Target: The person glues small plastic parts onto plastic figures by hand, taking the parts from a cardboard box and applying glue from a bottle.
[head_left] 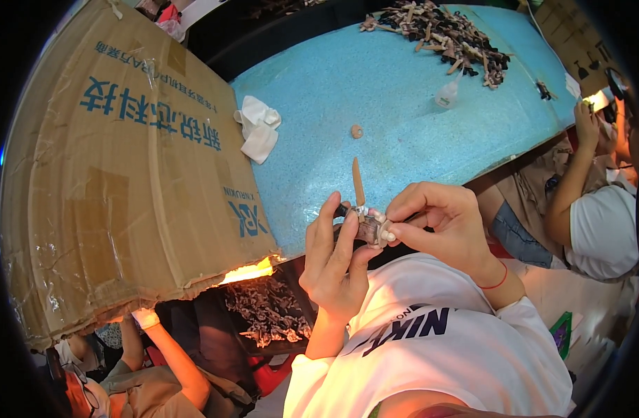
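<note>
In front of my chest, at the near edge of the blue table (312, 90), both hands meet on a small toy figure (370, 228). Its body is greyish and dark, with pale rounded bits, and a long tan blade-shaped piece (359, 182) sticks up from it. My left hand (335, 268) is closed around the figure from the left, fingers along its side. The thumb and forefinger of my right hand (445, 226) pinch its right end beside a pale knob. Some of the figure is hidden by my fingers. Beyond it lies a small round tan piece (357, 132).
A big cardboard box (138, 209) stands left, beside a crumpled white cloth (258, 129). Far back are a heap of similar figures (448, 38) and a small translucent bottle (447, 94). A dark bin of parts (267, 310) sits below left. Co-workers sit right (601, 223) and lower left.
</note>
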